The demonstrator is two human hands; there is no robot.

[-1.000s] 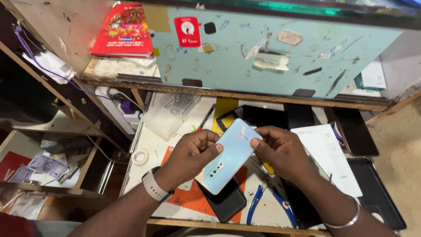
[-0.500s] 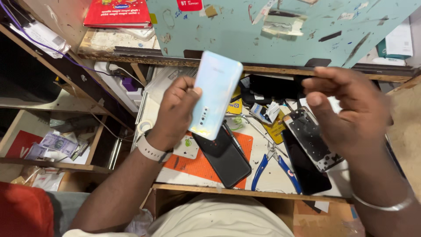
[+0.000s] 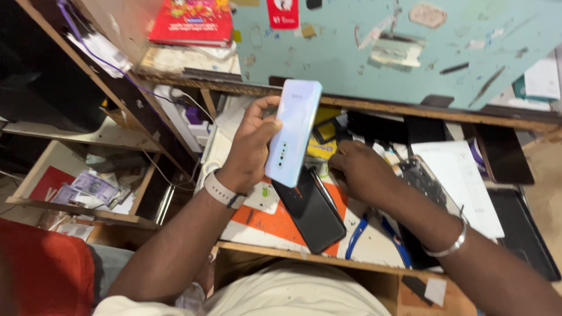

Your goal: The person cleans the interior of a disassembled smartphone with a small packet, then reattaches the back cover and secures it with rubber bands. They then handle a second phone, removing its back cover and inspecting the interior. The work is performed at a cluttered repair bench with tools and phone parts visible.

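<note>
- Precariously, the left hand (image 3: 254,146) grips a pale iridescent phone back cover (image 3: 293,132) by its long edges, fingers curled round one side and thumb on the other, holding it tilted above the cluttered workbench (image 3: 374,248); such a light pinch on a smooth panel looks liable to slip.
- Directly beneath it lies a black phone (image 3: 310,213) on an orange mat (image 3: 281,222); a dropped cover would likely strike that glass face.
- The right hand (image 3: 360,169) is lowered onto the bench, fingers bent down among small parts near a yellow item (image 3: 321,147); whether it holds anything cannot be told.
- Just beside that wrist sits an opened phone body (image 3: 424,184) with its dark internals showing; a sleeve or bracelet (image 3: 448,248) dragged across could snag or shift it.
- Blue-handled tool (image 3: 357,237) lies near the bench's front edge, where an elbow could knock it off.
- Loose clutter crowds both hands, so small parts could easily be lost.
</note>
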